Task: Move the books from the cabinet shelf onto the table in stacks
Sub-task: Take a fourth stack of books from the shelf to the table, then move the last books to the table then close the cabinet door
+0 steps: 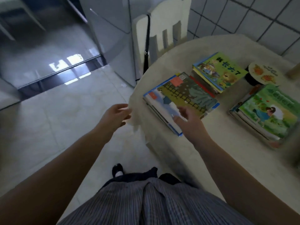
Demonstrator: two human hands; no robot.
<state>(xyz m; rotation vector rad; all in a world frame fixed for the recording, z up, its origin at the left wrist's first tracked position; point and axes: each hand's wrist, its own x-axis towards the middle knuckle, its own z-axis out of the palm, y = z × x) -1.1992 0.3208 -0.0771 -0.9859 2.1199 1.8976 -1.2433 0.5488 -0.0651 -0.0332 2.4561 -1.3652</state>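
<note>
Head view: round cream tabletop (203, 159) already carries three stacks of colourful picture books: near-left stack (181, 101), green far stack (219, 72), right stack (266, 112). Cabinet shelf not identifiable, so the remainder is unknown. Right hand (190, 120), fingers relaxed, rests on the near-left stack; left hand (116, 115) released, holding nothing.

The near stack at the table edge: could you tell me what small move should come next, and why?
Probably nudge the near stack inward with the right hand, which rests on its corner: it sits close to the table edge. The left hand is empty.
</note>
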